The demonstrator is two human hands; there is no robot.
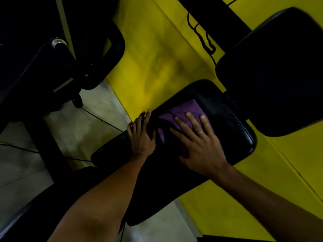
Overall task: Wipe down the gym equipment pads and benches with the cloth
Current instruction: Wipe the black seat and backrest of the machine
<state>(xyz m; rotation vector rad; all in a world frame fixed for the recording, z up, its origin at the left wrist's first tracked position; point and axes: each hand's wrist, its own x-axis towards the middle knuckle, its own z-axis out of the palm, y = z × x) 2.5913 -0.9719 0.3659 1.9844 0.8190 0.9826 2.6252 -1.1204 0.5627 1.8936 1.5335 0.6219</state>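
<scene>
Pressed flat, straight-fingered right hand (201,142) on purple cloth (187,108) atop black padded vinyl bench (234,126); rested left hand (141,137), fingers extended, at its left edge.

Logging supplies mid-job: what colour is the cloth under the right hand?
Purple. The cloth lies on the black pad, clearest in the head view.

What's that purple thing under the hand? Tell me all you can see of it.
The purple cloth is soft fabric, bunched in folds, lying on the black bench pad near its far end. The right hand presses flat on it with straight fingers, hiding its near part. The left hand rests on the pad's edge close beside it; contact with the cloth is unclear.
</scene>
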